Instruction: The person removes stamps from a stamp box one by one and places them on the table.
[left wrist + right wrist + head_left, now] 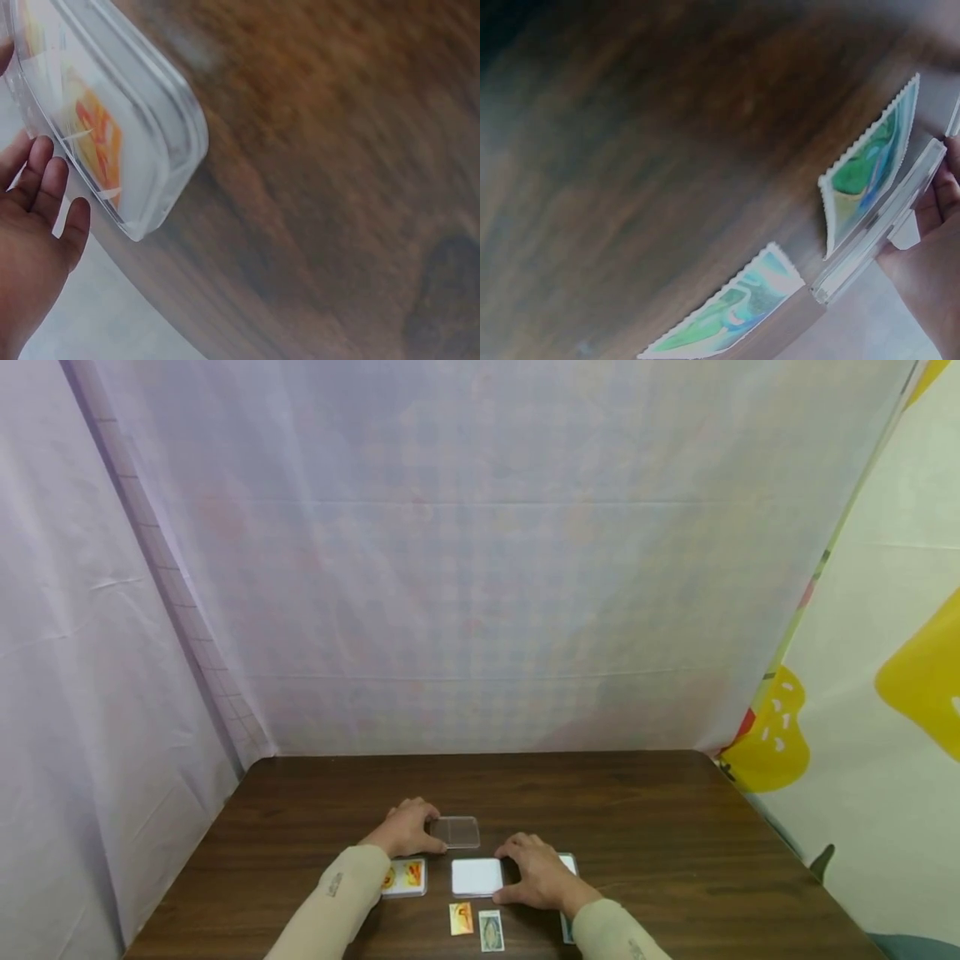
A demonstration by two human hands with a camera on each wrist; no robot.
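In the head view my left hand [408, 828] spans the left end of a clear plastic lid [459, 832], fingers at its far corner and thumb at its near corner. My right hand [534, 870] holds the right end of a shallow white case [477, 877] the same way. Below my left wrist lies a clear-edged case [154, 127] with orange picture stamps [101, 139] in it; my left fingers [49, 176] show beside it. Under my right wrist is another clear case [885, 225], mostly hidden in the head view, with green picture stamps [870, 169] beside it.
In front of the white case lie an orange stamp [461, 918] and a grey-green stamp [492, 931]. All stands on a dark wood-grain table [637, 818]. A pale cloth curtain [480, 610] hangs along the table's back edge, and more cloth hangs at both sides.
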